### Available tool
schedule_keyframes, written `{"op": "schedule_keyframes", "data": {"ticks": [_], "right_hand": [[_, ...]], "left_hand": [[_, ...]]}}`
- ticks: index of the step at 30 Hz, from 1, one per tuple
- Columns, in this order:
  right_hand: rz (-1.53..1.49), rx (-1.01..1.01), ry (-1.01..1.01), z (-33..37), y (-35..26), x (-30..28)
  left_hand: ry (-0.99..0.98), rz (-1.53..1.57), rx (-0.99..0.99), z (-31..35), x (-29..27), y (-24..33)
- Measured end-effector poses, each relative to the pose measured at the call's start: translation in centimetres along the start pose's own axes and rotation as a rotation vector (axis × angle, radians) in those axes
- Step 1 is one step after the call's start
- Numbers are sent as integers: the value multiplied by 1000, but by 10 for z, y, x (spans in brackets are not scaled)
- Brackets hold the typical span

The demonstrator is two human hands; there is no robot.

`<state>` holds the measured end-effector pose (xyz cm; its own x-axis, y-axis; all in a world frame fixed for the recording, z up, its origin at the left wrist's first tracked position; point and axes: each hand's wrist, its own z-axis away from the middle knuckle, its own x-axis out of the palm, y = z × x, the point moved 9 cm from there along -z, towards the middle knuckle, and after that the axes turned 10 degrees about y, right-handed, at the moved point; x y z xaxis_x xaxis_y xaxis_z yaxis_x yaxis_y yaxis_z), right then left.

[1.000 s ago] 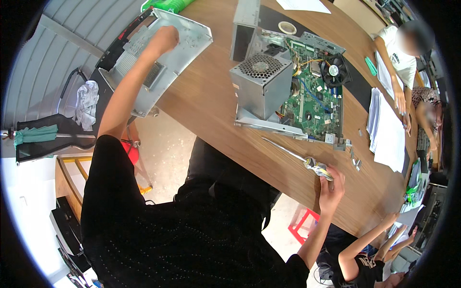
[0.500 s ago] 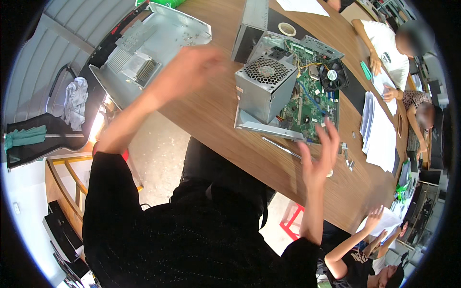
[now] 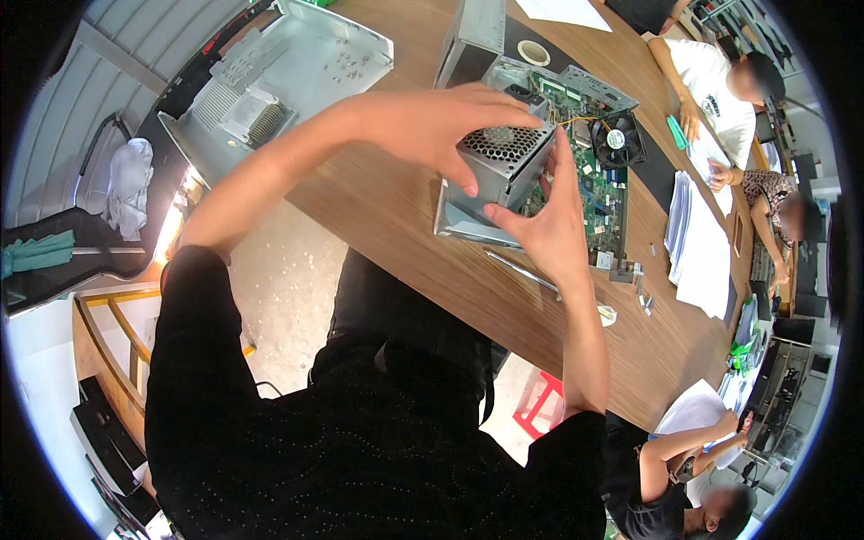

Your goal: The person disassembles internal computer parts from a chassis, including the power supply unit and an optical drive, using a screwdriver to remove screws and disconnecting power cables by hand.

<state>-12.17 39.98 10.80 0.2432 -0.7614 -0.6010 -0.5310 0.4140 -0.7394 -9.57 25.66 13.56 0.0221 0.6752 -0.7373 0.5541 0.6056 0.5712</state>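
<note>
At one o'clock, a silver metal box [image 3: 506, 160] is showing its honeycomb-vented top; the left hand [image 3: 434, 128], at its ten, and right hand [image 3: 554, 225], at its five, both half-curled, are gripping it

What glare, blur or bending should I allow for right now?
Head view: strong glare just below the pale metal tray; head view: left hand slightly soft, but the holes in the metal box read clearly; head view: the desk edge bows near the right, with black corners all round.
</note>
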Motion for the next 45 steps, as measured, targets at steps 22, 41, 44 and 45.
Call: {"op": "schedule_keyframes", "data": {"ticks": [22,41,44,45], "right_hand": [[-684,276,-21,-26,50,-43],[-1045,274,37,-4,88,-49],[-1031,260,47,-1,89,-47],[-1030,259,43,-2,89,-46]], "left_hand": [[237,158,-269,-64,-17,-3],[216,240,-393,-43,46,8],[198,306,-356,-47,46,4],[202,306,-358,-48,45,1]]}}
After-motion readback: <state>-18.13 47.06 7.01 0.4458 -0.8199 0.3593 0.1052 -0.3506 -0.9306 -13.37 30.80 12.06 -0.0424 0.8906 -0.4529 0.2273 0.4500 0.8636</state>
